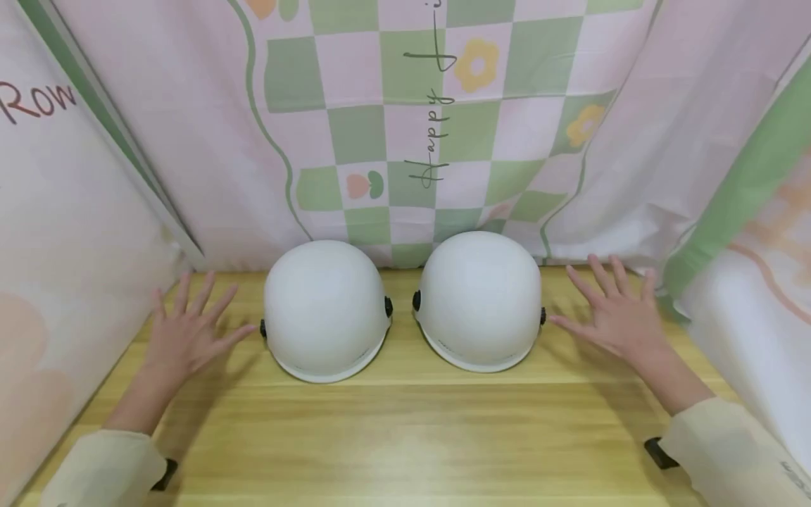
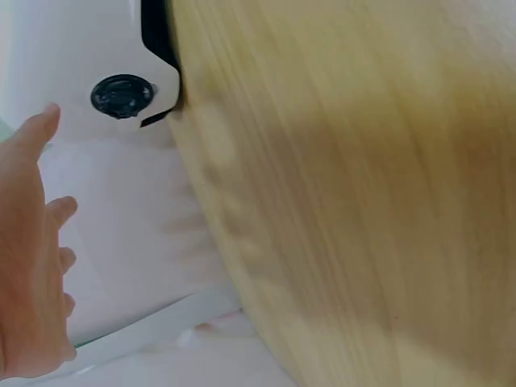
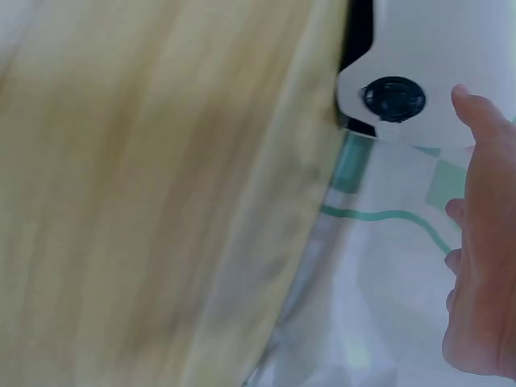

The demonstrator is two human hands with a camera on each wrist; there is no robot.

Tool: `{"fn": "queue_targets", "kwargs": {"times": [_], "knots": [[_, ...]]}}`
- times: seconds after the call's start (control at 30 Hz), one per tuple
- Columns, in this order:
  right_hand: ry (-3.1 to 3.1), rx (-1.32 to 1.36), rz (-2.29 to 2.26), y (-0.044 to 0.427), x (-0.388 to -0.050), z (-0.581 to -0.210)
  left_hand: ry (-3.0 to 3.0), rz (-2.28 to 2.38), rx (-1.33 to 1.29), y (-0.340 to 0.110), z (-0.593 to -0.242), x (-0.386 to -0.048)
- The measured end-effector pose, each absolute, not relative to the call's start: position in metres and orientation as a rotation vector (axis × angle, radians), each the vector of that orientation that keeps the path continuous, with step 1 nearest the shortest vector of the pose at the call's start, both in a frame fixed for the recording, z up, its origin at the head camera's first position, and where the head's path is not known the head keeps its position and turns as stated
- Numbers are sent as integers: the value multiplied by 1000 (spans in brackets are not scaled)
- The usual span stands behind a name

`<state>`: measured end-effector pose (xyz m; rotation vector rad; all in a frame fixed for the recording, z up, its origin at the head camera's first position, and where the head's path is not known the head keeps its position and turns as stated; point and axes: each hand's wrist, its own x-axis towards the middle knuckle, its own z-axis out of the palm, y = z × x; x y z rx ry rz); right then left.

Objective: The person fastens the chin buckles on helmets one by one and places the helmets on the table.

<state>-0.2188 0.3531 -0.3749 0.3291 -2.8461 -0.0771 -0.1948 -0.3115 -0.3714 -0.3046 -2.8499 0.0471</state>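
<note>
A checkered curtain printed with flowers hangs behind the wood-grain worktop. Two white half-shell helmets sit side by side near its far edge, about midway between the left and right edges: the left helmet and the right helmet, a narrow gap between them, brims toward the near edge. Both hands are empty and well apart, fingers spread, seemingly raised above the far corners. The left helmet lies just inward of the left hand, the right helmet just inward of the right hand; neither hand is clearly nearer. Domed, the helmets show no marked long axis, but the line through each one's side knobs runs roughly along the far edge, so the left outer knob and right outer knob face the thumbs. Whether either thumb touches, I cannot tell.
</note>
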Motion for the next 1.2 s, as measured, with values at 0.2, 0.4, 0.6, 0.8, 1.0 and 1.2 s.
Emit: {"fn": "queue_targets", "kwargs": {"times": [0.2,0.4,0.6,0.8,1.0,1.2], "knots": [[-2802,363,-44,344,-216,-362,-2839,4,-318,-306,-364,-195],[-2796,430,51,328,-211,-346,-2847,-61,-363,-294,-354,-197],[-2794,517,279,318,-209,-340,-2906,-246,-425,-267,-342,-201],[-2813,520,509,306,-206,-336,-2770,-381,-557,-244,-340,-203],[-2827,470,682,297,-204,-334,-2560,-516,-632,-222,-342,-206],[-2796,447,803,294,-206,-333,-2473,-604,-665,-202,-338,-205]]}}
